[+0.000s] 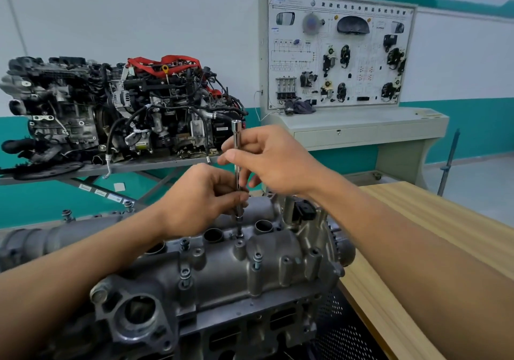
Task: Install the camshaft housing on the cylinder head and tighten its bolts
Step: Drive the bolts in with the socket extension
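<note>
While the left hand (203,201) and right hand (272,159) both pinch one upright extension bar (237,148), its tip meets a bolt (239,235) on the camshaft housing (222,273) atop the cylinder head (250,329). Three other bolts (257,259) stand proud nearer, and a wooden bench (417,220) lies right of it.

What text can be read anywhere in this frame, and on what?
"发动机": opens the heading of the training board; the remainder is too blurred.
Stickers under the engine stand: too small to read.
Socket extension bar, camshaft housing: no markings visible.
</note>
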Motion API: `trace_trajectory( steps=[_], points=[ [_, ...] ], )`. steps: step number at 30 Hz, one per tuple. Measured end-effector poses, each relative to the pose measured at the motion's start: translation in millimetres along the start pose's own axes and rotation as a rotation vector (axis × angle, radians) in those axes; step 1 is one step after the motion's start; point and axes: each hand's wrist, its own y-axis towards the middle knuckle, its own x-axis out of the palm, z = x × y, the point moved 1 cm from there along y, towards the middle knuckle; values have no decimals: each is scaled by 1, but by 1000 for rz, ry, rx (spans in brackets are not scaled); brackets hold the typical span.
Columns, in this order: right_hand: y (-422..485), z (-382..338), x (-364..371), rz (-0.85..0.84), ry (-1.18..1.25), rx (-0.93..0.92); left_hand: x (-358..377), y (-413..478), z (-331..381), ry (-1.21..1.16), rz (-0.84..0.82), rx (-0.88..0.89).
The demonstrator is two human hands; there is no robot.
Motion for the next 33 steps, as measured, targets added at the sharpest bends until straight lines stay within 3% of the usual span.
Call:
trace_trajectory(
  steps=[3, 9, 12, 14, 18, 21, 23, 28, 33],
  points=[
    [-3, 3, -2, -7, 15, -21, -2, 1, 0, -11, -77, -9],
    [-9, 15, 23, 445, -144, -142, 3, -4, 4, 54, -113, 27],
    [-6, 13, 30, 497, -192, -143, 2, -5, 3, 140, -32, -13],
    [-3, 11, 26, 394, -116, -85, 2, -3, 1, 115, 26, -38],
    [1, 4, 10, -27, 22, 26, 3, 0, -5, 41, 25, -74],
    [0, 4, 8, -132, -42, -13, 0, 1, -3, 85, -59, -20],
    [-3, 6, 13, -60, -46, -45, -3, 1, -2, 138, -133, 25],
    [-15, 18, 31, 339, -16, -90, 2, 0, 5, 117, -206, 43],
    [-12, 20, 39, 419, 11, -52, 5, -1, -2, 92, -18, 11]
  ],
)
